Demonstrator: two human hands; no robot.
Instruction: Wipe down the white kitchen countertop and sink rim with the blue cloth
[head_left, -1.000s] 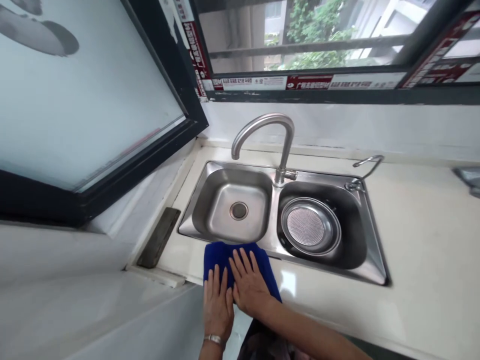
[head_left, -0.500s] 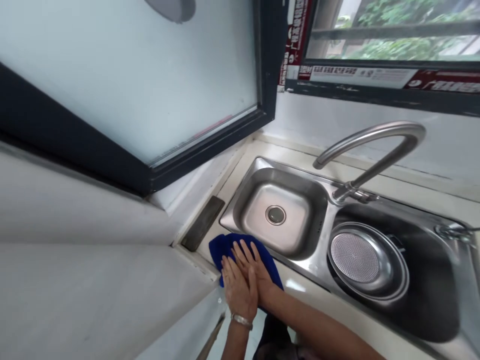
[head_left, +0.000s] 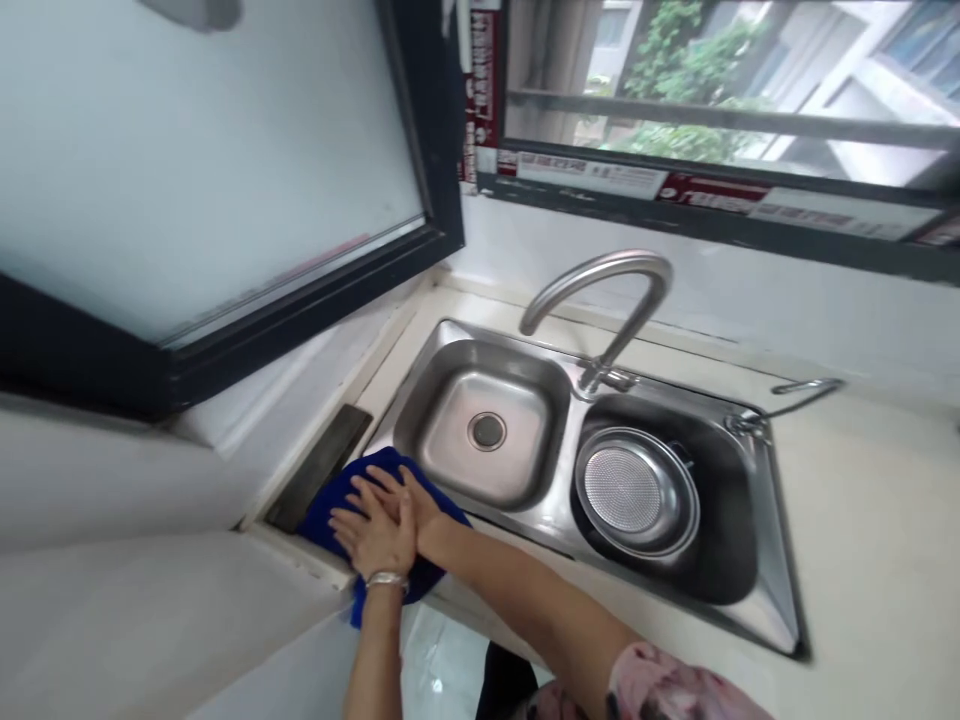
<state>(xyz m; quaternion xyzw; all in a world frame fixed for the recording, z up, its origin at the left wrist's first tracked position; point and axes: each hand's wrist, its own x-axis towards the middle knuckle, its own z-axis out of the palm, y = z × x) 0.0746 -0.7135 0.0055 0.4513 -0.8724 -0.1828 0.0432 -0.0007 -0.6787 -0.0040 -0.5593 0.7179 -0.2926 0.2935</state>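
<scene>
A blue cloth (head_left: 328,508) lies spread on the counter by the sink's near left corner, one end hanging over the front edge. My right hand (head_left: 421,508) rests flat on it, fingers stretched out. Crossed over the right one is my left hand (head_left: 379,538), with a silver bracelet at its wrist; its fingers are spread and point left over the cloth. The left palm hides part of the right hand. Just beyond the fingers, the cloth reaches a dark strip (head_left: 319,465) set along the wall side of the counter.
A double steel sink (head_left: 555,515) fills the counter's middle, with a curved faucet (head_left: 600,265) behind it. In the right basin sits a steel pan with a perforated strainer (head_left: 622,488). A dark-framed window sash (head_left: 315,310) juts over the left side. The pale counter (head_left: 870,520) continues to the right.
My hands, still stacked, have slid left with the cloth, which now reaches over the near part of the dark strip. The view has swung right, showing more counter.
</scene>
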